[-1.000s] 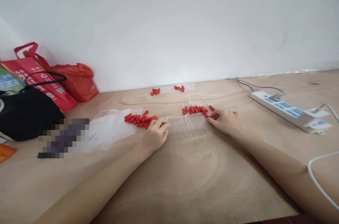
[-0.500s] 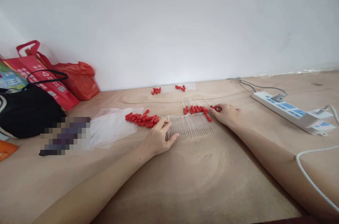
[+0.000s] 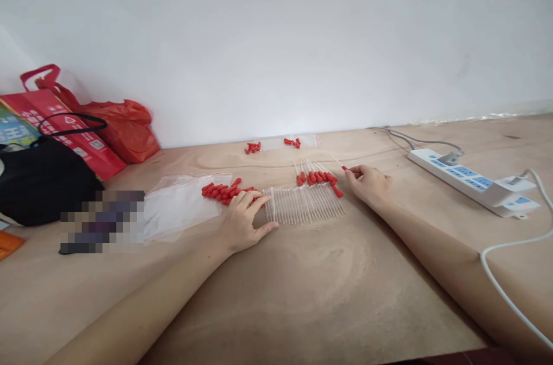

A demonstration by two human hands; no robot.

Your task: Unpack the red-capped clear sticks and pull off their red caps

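My right hand (image 3: 369, 183) pinches a dropper (image 3: 343, 167) by its red rubber bulb, its thin clear tube pointing away to the upper left. My left hand (image 3: 244, 221) rests with thumb and fingers apart between a pile of loose red rubber bulbs (image 3: 219, 192) and a row of clear glass tubes (image 3: 306, 205). Its fingertips reach the right side of the pile, partly covering it. Behind the tubes lie several droppers (image 3: 318, 176) with red bulbs fitted, their tubes pointing toward the wall.
Clear plastic bags (image 3: 185, 204) lie left of the bulbs. Farther back, two small groups of red bulbs (image 3: 252, 147) lie by bagged tubes (image 3: 272, 144). A white power strip (image 3: 470, 181) with cables is at right. Red bags (image 3: 133, 129) and a black bag (image 3: 47, 181) stand at left.
My left hand has shifted left, off the end of the tube row and toward the red bulbs. My right hand still holds the dropper, slightly apart from the others.
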